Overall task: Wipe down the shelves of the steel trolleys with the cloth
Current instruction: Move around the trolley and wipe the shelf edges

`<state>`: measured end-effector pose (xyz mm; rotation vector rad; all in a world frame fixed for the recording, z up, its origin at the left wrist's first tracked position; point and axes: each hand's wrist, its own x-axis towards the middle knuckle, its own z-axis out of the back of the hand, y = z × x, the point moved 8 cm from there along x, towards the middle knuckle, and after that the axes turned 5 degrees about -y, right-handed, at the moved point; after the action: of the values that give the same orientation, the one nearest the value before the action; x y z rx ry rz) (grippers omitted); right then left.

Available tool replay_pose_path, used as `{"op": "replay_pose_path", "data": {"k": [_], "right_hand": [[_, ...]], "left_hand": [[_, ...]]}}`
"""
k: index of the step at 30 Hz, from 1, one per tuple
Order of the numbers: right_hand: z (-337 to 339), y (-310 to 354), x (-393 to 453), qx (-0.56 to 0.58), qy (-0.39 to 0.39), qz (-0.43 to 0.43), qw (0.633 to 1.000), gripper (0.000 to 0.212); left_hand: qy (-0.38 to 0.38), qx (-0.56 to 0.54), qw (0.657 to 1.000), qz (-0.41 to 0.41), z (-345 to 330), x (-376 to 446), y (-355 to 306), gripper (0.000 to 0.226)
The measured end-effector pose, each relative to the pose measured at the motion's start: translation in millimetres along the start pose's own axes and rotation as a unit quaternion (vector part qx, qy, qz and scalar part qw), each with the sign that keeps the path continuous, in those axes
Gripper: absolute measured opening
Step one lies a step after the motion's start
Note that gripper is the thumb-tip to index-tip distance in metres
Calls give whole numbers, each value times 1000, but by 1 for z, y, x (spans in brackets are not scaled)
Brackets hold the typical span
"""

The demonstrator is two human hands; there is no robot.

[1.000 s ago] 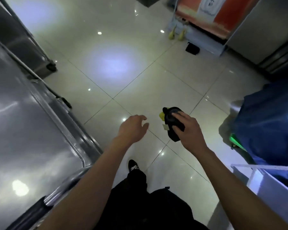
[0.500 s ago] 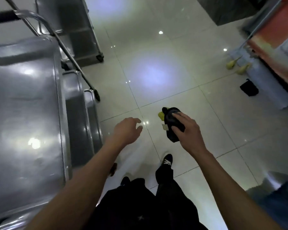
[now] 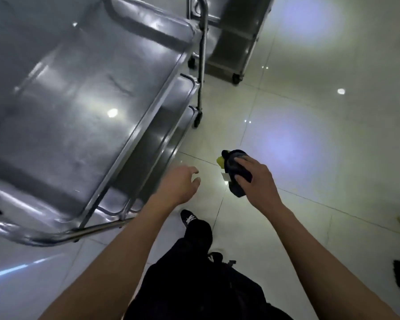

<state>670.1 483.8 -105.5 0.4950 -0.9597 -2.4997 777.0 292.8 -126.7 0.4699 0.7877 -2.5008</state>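
Your right hand grips the dark cloth, bunched, in the air over the tiled floor, off the near right corner of the steel trolley. Your left hand hangs empty beside it, fingers loosely curled, touching nothing.

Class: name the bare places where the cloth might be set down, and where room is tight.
Free: the near trolley's top shelf, bare inside its raised rim; the floor tiles right of the cloth. Tight: the lower shelves, overhung by the top one.
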Motion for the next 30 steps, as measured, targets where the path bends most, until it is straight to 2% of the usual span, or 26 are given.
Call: {"op": "replay_pose_path", "data": {"k": [6,13,20,25,30], "right_hand": [[-39,32,79,-28,116,83,989,52],[-68,35,136,-57,229,165,958,50],[-98,-4,186,-72,354,232,903,50],[-114,-28,197,-65,390,236,888,49],[-150,-54,194,-75,410,248,875,50]], "left_hand": [[-18,-75,989,124,8,22,52,41],[-55,-147,955,250,-11,20,74,40],[-120,-207,883,403,-80,0,52,30],[-109,-242,857,441,-135,-3,26,38],[-115,-260,844,456,-176,-2,37,41]]}}
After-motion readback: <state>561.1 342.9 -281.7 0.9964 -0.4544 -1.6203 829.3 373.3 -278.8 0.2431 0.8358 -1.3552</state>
